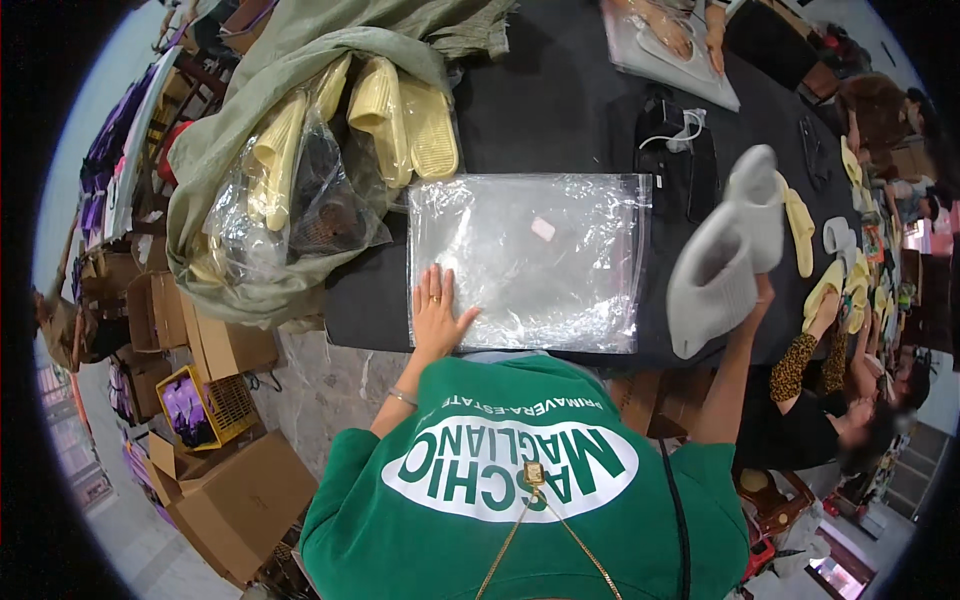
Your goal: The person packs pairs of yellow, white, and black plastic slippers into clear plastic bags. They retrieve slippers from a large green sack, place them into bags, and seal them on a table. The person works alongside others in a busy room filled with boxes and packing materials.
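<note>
My left hand (437,318) lies flat, fingers stretched out, on the near left part of a stack of clear plastic bags (540,275). The bags rest on the black-covered table, with a small pinkish slip (543,229) showing on them. At the right, my right hand (763,296) grips a pair of light grey slippers (712,282), raised near the table's front edge. The slippers are slightly blurred, and they hide part of my fingers. To the left of the bags, an olive-green sack (205,190) gapes around yellow slippers (380,110), some in clear plastic.
A black device with a white cable (682,140) lies behind the grey slippers. More yellow slippers (800,230) are spread along the right, where a co-worker's hand (822,312) holds one. Another person's hands (672,35) rest on clear bags at the back. Cardboard boxes (240,500) stand lower left.
</note>
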Motion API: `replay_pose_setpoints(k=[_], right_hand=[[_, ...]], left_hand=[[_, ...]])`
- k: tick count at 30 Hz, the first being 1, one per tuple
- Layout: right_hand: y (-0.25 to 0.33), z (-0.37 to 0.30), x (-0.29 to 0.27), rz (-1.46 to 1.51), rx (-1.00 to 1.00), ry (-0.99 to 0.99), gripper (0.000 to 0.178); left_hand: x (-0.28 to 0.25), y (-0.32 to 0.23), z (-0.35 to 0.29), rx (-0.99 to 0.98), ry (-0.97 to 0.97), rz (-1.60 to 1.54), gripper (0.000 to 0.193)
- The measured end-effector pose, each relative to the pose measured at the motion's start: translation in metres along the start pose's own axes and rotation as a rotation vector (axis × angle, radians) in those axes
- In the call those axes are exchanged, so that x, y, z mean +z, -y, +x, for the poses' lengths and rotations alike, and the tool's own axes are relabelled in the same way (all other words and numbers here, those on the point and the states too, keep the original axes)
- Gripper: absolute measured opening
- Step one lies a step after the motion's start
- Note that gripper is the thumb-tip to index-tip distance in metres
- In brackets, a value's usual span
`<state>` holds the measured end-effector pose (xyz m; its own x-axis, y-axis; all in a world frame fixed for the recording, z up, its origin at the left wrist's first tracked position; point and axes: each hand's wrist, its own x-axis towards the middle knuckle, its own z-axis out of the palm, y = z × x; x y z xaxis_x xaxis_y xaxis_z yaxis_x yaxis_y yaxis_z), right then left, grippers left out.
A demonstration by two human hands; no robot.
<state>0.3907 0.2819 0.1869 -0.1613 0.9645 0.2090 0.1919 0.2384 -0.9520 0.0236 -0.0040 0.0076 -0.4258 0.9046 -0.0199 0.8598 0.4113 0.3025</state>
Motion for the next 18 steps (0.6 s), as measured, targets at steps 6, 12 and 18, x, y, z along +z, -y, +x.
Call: replay_pose_setpoints(k=[6,12,18], right_hand=[[0.091,-0.008,0.049,0.293,0.025,-0.24,0.032],[0.072,-0.046,0.154,-0.145,-0.272,0.239,0.019],[-0.014,-0.103,0.28,-0.327,-0.574,0.515,0.014]], left_hand=[[-0.019,-0.012,0.001,0.065,0.003,-0.031,0.084],[0.008,-0.011,0.0,0.13,0.303,-0.087,0.074],[0.067,0.021,-0.021,0.069,0.396,-0.123,0.062]])
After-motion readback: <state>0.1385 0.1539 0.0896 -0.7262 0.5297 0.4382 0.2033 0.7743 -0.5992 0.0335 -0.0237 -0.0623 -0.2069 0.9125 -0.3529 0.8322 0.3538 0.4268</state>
